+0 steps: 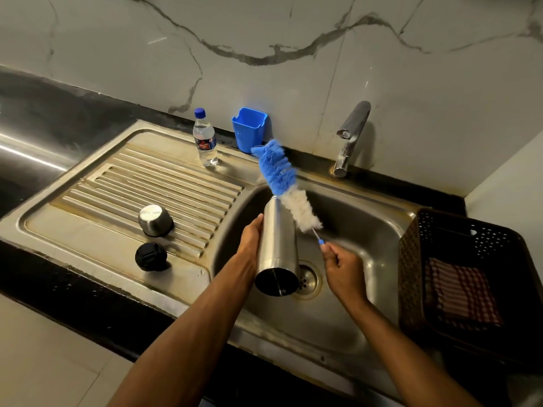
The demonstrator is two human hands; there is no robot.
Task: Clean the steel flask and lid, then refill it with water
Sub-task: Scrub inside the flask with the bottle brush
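Above the sink (367, 227) basin: steel flask (277, 248), tilted, base toward the camera, neck pointing away toward the back rim. Gripped around the body by the left hand (252, 239), fingers wrapped behind, thumb on the near side. Just right of the flask, over the same basin: right hand (342, 264), fingers curled and pinching the thin blue handle end of a bottle brush (283, 183). Brush slanted up and away, white bristles alongside the flask's upper body, blue bristles reaching past the neck toward the sink's back rim; whether bristles touch the steel, cannot tell.

On the ribbed drainboard left of the basin: steel cup lid (155, 220), upside down, and nearer the front edge a black stopper (151, 256), close together but apart. At the drainboard's far corner: clear water bottle (205, 138) with blue cap, upright. Behind the sink against the marble wall: blue plastic holder (249, 129). At the sink's back right: chrome tap (351, 136), no water running. Right of the basin on the dark counter: brown perforated basket (411, 277) holding a red checked cloth (461, 292). At the basin floor, just beside the flask's base: drain (308, 279).
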